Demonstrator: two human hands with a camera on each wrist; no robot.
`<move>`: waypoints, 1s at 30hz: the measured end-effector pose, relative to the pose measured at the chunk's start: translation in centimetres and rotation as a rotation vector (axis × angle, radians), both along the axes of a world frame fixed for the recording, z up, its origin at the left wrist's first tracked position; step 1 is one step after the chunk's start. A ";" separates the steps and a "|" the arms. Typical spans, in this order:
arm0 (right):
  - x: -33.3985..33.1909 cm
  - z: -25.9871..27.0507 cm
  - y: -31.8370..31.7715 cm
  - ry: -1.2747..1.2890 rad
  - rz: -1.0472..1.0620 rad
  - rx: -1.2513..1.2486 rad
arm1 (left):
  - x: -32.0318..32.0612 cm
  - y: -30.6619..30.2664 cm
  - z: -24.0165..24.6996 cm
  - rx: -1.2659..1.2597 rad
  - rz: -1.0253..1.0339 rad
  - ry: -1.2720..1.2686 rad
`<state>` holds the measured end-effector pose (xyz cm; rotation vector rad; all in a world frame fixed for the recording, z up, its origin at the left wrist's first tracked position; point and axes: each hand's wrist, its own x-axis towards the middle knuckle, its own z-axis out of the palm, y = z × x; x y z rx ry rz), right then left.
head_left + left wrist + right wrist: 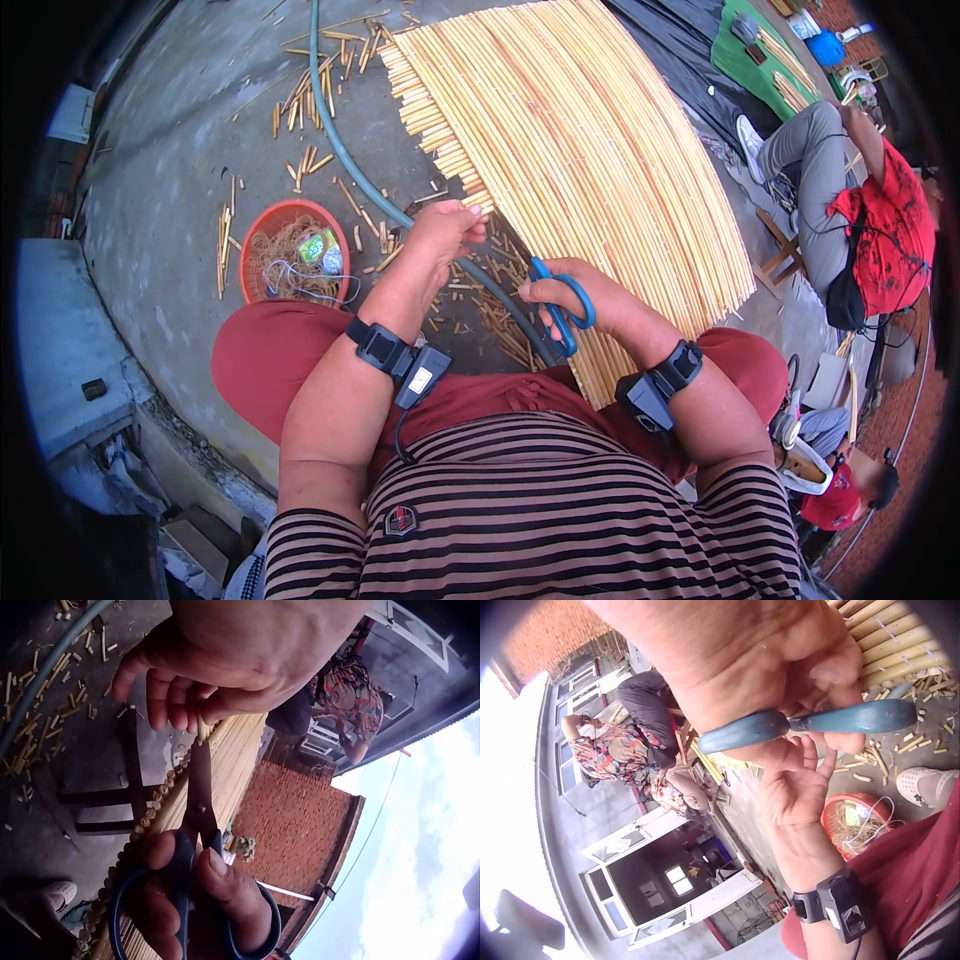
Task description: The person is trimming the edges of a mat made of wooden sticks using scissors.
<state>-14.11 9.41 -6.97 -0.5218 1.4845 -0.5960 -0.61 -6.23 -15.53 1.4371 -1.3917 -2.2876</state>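
Note:
A large mat of pale reed stalks (580, 130), bound in rows, stretches away in the head view. At its near left edge my left hand (445, 238) pinches the end of a reed stalk (202, 729) between thumb and fingers. My right hand (600, 297) holds scissors (200, 776) with blue handles, its thumb and fingers through the loops. In the left wrist view the dark blades point at the pinched stalk end, their tips right beside my left fingertips. The right wrist view shows the blue handle (855, 718) edge-on, the blades hidden.
An orange basket (247, 235) of twine stands by my left knee. A blue-green hose (345, 155) crosses the concrete floor among scattered reed offcuts (300, 100). A person in red (890, 230) sits at the right, and a wooden stool (105, 799) shows beneath the mat's edge.

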 end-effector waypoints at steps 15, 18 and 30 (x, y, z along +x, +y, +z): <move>0.1 -0.1 0.2 0.138 0.090 -0.004 | 0.1 -0.2 0.0 0.038 -0.007 0.009; -0.3 0.0 0.3 0.055 0.106 -0.008 | 0.1 0.1 0.0 0.037 -0.010 0.016; -0.3 -0.2 0.4 -0.033 0.041 -0.006 | 0.0 0.2 -0.2 0.034 -0.006 0.017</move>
